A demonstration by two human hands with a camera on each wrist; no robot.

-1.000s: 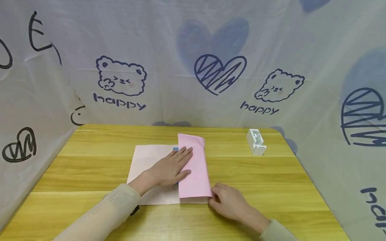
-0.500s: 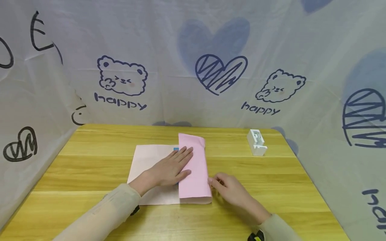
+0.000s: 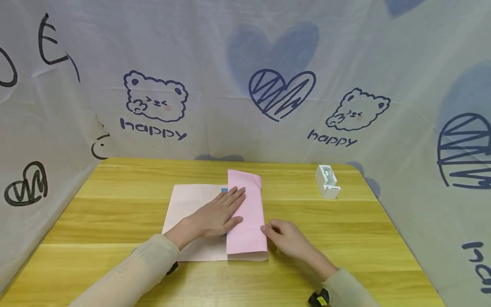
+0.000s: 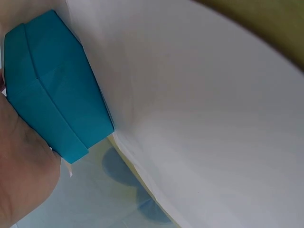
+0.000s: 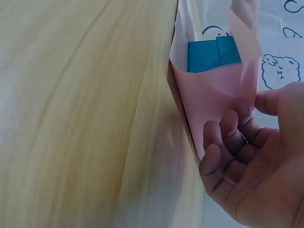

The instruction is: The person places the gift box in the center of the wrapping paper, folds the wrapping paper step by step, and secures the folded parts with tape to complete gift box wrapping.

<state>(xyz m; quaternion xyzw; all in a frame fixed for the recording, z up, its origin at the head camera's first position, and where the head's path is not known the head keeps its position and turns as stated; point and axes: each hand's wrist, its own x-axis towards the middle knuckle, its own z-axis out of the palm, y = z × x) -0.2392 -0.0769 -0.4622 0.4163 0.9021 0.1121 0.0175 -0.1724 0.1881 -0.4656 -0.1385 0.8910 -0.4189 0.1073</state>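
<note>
Through my feed, the pink sheet [image 3: 253,213] looks like matt paper, smooth apart from slight wrinkling near its top. I see the teal box [image 4: 57,85] as smooth with a low sheen, though I can't tell card from plastic. The tabletop [image 3: 345,238] shows me wood grain, faintly glossy; the backdrop [image 3: 215,119], creased matt cloth; the white tape dispenser [image 3: 324,192], smooth plastic.

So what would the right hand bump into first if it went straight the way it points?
The pink paper; the right hand is right at its edge. Next would probably be the teal box, though depth is unclear.
</note>
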